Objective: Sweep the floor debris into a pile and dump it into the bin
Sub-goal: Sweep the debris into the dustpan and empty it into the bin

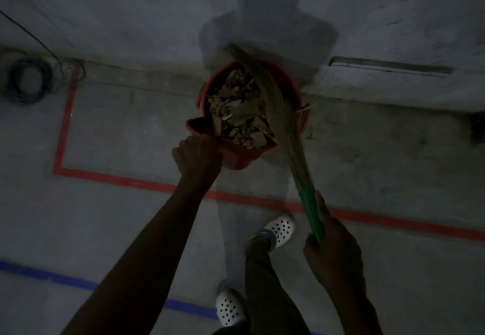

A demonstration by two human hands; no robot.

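Two grips: left hand dustpan, right hand broom.

We are gripping the dustpan with our left hand, holding it at the bin. Our right hand is gripping the broom, its bristles lying across the debris.

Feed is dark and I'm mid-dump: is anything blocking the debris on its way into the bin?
Yes, partly. The broom, held by the right hand, lies slantwise across the right side of the red bin mouth, over the debris. The left side looks open. The left hand grips the dustpan.
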